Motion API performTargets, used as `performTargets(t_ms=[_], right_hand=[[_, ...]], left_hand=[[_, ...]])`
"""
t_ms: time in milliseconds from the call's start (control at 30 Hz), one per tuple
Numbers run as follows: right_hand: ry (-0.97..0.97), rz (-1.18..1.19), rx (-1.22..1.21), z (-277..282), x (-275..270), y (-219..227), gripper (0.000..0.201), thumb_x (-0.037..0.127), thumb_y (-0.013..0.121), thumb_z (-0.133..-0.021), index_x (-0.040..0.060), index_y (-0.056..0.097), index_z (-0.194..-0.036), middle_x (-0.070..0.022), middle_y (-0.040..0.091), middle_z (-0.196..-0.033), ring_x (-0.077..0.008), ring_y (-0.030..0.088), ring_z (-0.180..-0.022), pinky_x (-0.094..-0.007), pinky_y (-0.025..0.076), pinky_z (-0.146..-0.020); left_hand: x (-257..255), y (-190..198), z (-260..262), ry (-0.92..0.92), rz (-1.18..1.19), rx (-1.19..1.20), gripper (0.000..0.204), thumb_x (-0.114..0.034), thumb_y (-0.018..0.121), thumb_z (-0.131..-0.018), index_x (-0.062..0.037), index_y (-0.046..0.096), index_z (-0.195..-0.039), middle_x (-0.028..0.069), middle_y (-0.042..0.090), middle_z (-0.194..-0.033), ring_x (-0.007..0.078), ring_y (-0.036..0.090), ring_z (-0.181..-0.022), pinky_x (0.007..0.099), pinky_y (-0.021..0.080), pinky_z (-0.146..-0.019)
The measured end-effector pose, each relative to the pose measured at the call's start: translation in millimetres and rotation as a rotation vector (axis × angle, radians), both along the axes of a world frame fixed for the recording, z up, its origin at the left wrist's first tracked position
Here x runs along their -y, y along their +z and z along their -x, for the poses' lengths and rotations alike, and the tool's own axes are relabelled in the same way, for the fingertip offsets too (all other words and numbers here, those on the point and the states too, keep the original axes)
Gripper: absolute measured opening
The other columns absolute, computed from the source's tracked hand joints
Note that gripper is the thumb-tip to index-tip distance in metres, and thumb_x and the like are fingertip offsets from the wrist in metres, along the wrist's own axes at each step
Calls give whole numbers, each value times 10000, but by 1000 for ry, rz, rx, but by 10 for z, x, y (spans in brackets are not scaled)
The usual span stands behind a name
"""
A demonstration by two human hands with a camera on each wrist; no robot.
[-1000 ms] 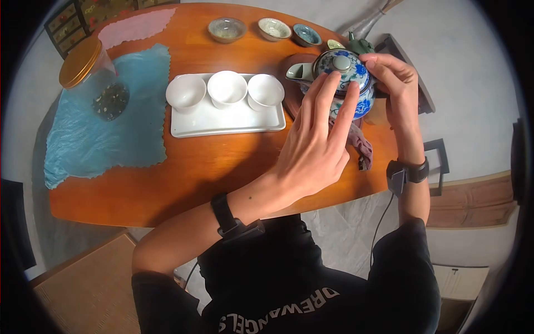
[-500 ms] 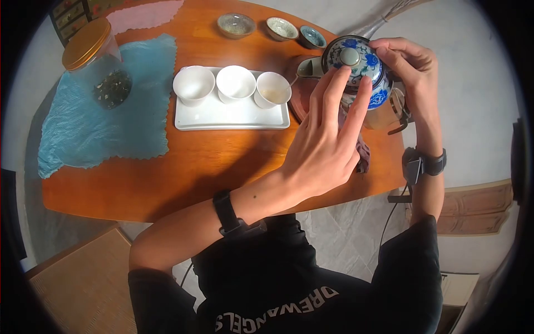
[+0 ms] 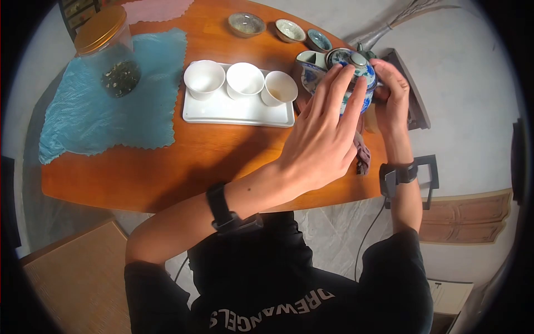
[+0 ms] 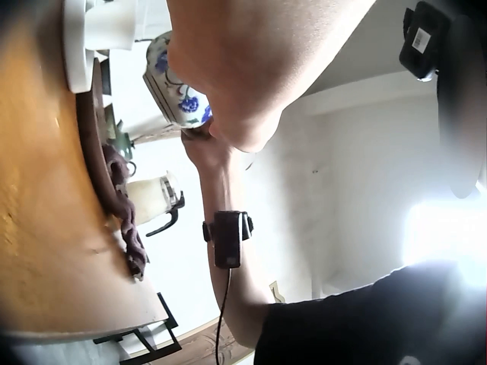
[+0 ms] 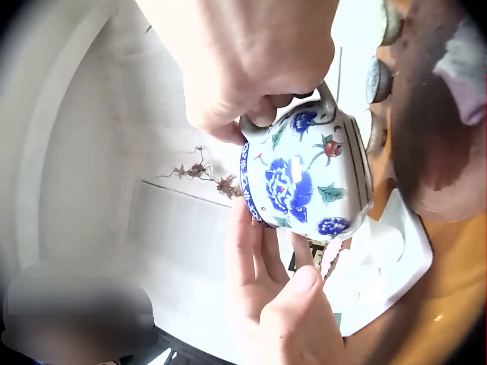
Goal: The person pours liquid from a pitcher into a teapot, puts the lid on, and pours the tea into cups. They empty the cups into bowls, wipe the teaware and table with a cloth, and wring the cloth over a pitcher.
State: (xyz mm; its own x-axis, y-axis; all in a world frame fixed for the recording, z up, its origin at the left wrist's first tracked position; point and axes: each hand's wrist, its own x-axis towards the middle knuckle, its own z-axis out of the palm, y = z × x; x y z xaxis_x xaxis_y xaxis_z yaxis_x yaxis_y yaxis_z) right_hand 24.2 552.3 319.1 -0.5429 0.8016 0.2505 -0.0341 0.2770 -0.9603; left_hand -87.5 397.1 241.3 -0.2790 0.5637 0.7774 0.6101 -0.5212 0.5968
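A blue-and-white teapot hangs tilted over the table, its spout pointing at the right-hand white cup. My right hand grips its handle from behind, thumb and fingers curled round it. The straight fingers of my left hand lie on the lid and the pot's side. That cup holds a little pale tea. Two more white cups stand beside it on a white rectangular tray. The teapot's flowered side fills the right wrist view.
A gold-lidded glass jar stands on a blue cloth at the left. Three small glazed bowls line the far edge. A crumpled brown cloth and a glass pitcher sit under the teapot by the table's right edge.
The teapot has come down and tipped further, spout toward the right-hand cup. That cup was empty a second ago and now holds some tea. Both hands stayed on the pot.
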Motion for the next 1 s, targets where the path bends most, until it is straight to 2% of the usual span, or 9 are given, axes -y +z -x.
performTargets(t_ms=[167,233,300,400,633,700,767,1000], right_hand=[[102,-114,120,236,17,289,164,116,663,-919,21,766,-1003,-41,741,-935,-69,667,-814,-191,502,-696],[168,-177,199,325,16,366,163,118,664,-917,19,766,-998,-41,739,-931,-70,664,-815,-195,504,-711],[192,-165,245,413,35,442,169,123,668,-918,11,763,-1000,-44,736,-927,-77,664,-824,-203,510,-727],[280,-279,274,545,84,488,185,138,658,-932,9,761,-1015,-45,734,-911,-88,668,-830,-216,514,-737],[335,-451,356,714,202,715,173,116,656,-938,20,765,-1032,-35,737,-898,-78,669,-811,-220,520,-729],[347,-502,361,722,156,777,191,138,662,-931,1,747,-1033,-46,734,-933,-103,668,-824,-241,522,-778],[274,-602,456,724,121,837,185,136,663,-932,10,754,-1030,-39,737,-923,-98,666,-815,-240,518,-771],[299,-625,514,774,248,835,171,119,654,-939,15,761,-1022,-30,738,-905,-71,657,-804,-218,508,-727]], left_hand=[[166,68,80,-14,5,53,813,46,666,-721,25,359,-1473,275,280,-1473,489,351,-1345,508,436,-1042],[214,73,92,65,-42,46,817,51,659,-733,14,343,-1486,283,274,-1477,492,359,-1333,499,441,-1027],[238,53,109,53,-36,83,824,48,660,-741,13,326,-1494,293,269,-1481,501,363,-1327,498,437,-1026],[292,33,148,101,-15,89,806,45,661,-754,18,334,-1491,294,249,-1497,508,368,-1333,510,412,-1059],[333,32,195,142,-56,72,786,67,638,-769,9,348,-1497,293,229,-1512,513,369,-1347,519,391,-1082],[339,66,178,149,-59,87,785,74,635,-771,9,347,-1498,296,227,-1510,511,382,-1340,516,397,-1079],[353,87,169,146,-66,98,781,77,633,-771,10,350,-1496,297,226,-1510,512,388,-1335,510,407,-1071],[378,51,204,126,-68,123,748,85,637,-774,24,370,-1470,297,240,-1506,513,410,-1323,491,440,-1044]])
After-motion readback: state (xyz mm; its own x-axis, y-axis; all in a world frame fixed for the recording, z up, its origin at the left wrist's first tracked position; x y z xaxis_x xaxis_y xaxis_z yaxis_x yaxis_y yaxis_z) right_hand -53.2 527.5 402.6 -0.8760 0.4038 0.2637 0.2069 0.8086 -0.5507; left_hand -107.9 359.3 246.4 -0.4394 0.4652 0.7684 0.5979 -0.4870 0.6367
